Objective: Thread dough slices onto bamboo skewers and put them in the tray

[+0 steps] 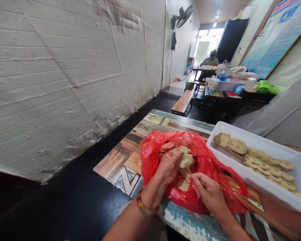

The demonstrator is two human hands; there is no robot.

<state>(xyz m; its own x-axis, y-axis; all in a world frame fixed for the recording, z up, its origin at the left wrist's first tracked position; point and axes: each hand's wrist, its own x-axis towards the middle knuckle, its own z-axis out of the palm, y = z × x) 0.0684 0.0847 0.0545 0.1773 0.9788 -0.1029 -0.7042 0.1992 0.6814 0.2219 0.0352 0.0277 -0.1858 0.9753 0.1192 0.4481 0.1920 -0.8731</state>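
My left hand point(166, 166) is closed round a few thin, pale beige slices point(185, 161) with rounded, wavy edges. My right hand point(208, 190) pinches a thin bamboo skewer point(189, 169), whose upper end meets the held slices; whether it has pierced them I cannot tell. Both hands are over an open red plastic bag point(150, 157). More beige slices point(183, 185) lie in it below my hands, and pinkish slices point(167, 146) show behind my left hand. To the right, a white plastic tub point(259, 134) holds rows of skewered beige slices point(232, 144).
Loose bamboo skewers point(268, 216) lie on the patterned wooden table point(122, 150) at the right. Beyond it stand a bench point(183, 101) and a cluttered dark table point(217, 97). A person point(210, 59) sits farther back. A white wall point(65, 83) runs along the left.
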